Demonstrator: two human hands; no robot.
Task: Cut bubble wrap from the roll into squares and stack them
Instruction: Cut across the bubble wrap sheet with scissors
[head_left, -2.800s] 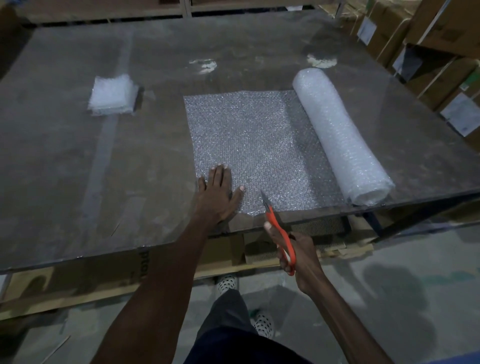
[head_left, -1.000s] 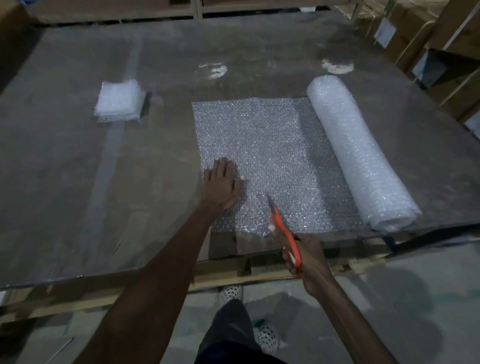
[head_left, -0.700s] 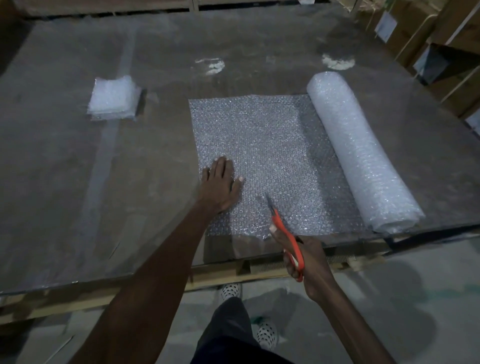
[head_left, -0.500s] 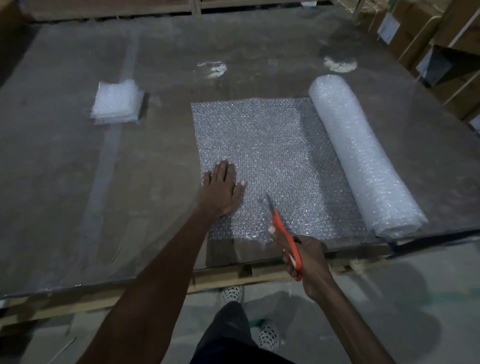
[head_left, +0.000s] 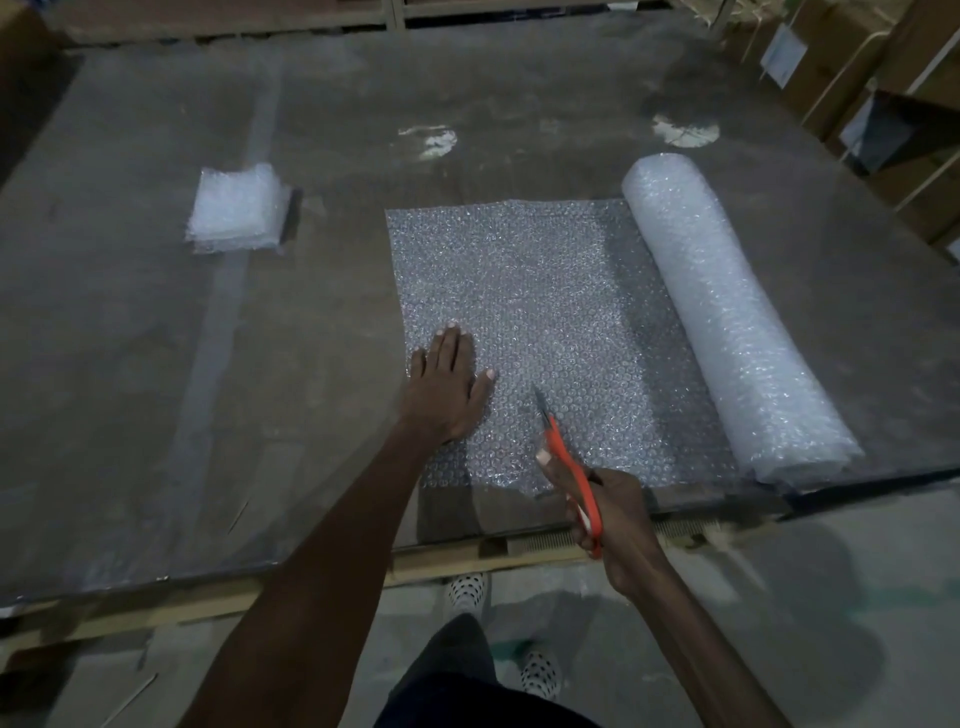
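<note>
While the unrolled clear bubble-wrap sheet (head_left: 540, 312) is pressed flat by the straight-fingered left hand (head_left: 447, 389), the orange-handled scissors (head_left: 569, 467), gripped in the right hand (head_left: 613, 519), should be driven straight.

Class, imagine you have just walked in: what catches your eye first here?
The orange scissors in the right hand, blades on the unrolled bubble wrap sheet at the table's near edge. The left hand presses it flat; the roll lies right, a stack of squares far left.
</note>
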